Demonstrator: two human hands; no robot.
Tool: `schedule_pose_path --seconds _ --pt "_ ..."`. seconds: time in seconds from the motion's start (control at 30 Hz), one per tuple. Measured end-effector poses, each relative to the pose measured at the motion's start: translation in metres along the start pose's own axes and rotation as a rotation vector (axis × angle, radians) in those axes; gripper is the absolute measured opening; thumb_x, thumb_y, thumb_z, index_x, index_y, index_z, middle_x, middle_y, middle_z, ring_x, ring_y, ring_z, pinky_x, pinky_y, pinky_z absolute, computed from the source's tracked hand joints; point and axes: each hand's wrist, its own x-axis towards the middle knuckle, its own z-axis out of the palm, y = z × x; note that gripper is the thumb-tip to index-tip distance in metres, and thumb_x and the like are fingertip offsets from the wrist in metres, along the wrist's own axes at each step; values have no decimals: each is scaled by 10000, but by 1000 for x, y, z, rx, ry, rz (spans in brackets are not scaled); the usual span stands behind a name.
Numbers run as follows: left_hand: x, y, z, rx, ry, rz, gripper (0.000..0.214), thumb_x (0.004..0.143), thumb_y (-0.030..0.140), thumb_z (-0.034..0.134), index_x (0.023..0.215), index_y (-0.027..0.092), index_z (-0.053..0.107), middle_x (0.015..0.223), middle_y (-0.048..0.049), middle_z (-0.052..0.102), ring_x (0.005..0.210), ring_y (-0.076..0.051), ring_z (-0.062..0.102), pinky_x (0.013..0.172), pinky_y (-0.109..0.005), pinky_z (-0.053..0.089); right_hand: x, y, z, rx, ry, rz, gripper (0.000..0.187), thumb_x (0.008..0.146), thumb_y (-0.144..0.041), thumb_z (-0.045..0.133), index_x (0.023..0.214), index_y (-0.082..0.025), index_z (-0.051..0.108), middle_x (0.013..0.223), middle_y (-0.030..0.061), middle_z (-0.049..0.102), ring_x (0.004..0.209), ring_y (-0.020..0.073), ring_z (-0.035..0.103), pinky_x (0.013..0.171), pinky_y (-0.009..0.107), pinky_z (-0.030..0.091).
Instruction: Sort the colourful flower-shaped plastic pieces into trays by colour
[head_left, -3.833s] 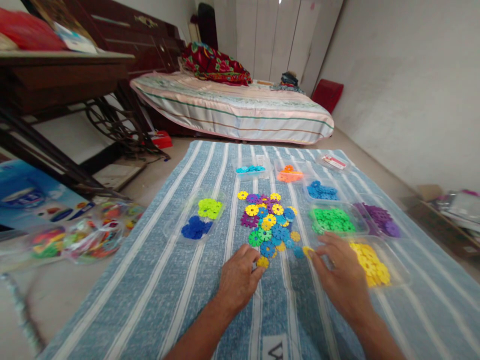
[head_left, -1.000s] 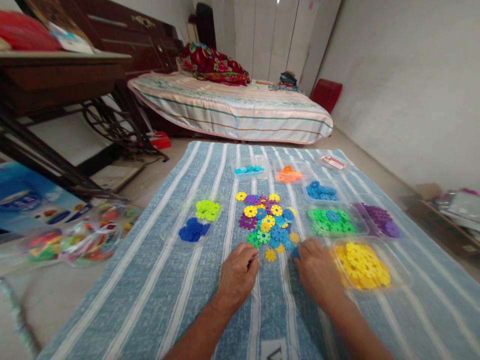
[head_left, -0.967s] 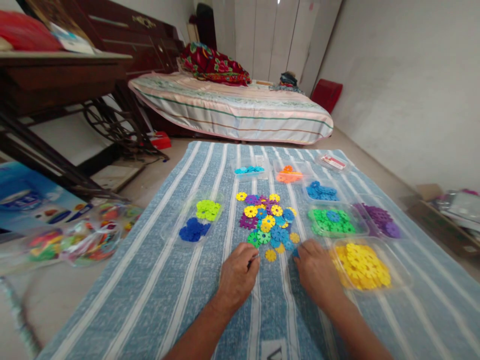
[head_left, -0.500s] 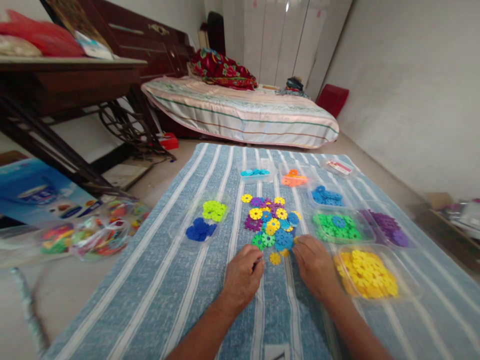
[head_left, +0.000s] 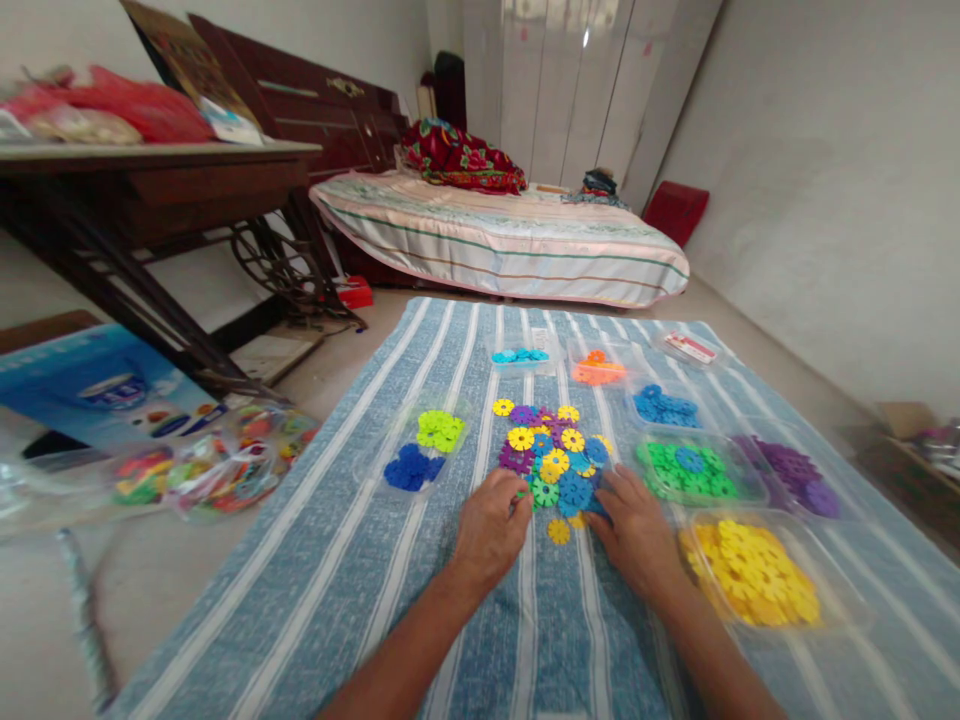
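Note:
A flat cluster of plastic snowflake discs (head_left: 555, 465) in yellow, purple, blue and green lies on the striped cloth. My left hand (head_left: 489, 525) is at its near left edge, fingers curled and closed on a green snowflake disc (head_left: 523, 493) that they mostly cover. At the near right edge, my right hand (head_left: 636, 530) has thumb and fingers around the rim of a blue snowflake disc (head_left: 598, 498), partly hidden by the fingers. A loose yellow disc (head_left: 559, 531) lies between the hands, in front of the cluster.
Clear tubs hold yellow discs (head_left: 754, 575), green discs (head_left: 686, 470), purple discs (head_left: 795, 475), blue discs (head_left: 665, 407), orange discs (head_left: 598, 368) and light-blue discs (head_left: 520, 356). Left of the cluster, another tub holds lime discs (head_left: 440, 430) and dark-blue discs (head_left: 412, 468). A bed (head_left: 495, 235) stands beyond.
My left hand has moved up to the cluster's edge and now covers the green disc there. My right hand's fingers have spread around the blue rim. The view has shifted slightly.

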Motion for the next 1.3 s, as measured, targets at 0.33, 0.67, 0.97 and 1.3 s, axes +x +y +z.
schedule_pose_path --seconds 0.33,0.67,0.97,1.3 --pt "32 -16 14 -29 202 -82 182 785 147 446 658 182 572 714 -4 579 705 -119 552 690 -229 428 -10 4 1 241 77 121 105 783 -264 577 722 -200 634 1016 85 636 1106 244 503 965 459 406" --pt "27 -21 15 -73 204 -108 184 784 154 445 648 180 566 695 -1 573 692 -118 546 671 -229 419 -2 6 -16 246 94 162 229 824 -377 515 731 -222 656 961 79 667 980 226 587 892 413 458" --pt "25 -24 16 -96 218 -115 190 774 138 430 626 184 542 683 -5 563 684 -126 542 639 -233 408 166 -30 -31 156 41 137 286 771 -374 524 570 -194 618 617 12 606 620 147 551 608 250 391" --pt "26 -23 16 -123 201 -129 192 774 129 441 629 181 554 692 -5 575 688 -121 542 649 -232 409 188 -19 -36 142 45 204 347 806 -413 475 644 -174 668 628 25 639 619 150 562 587 245 349"
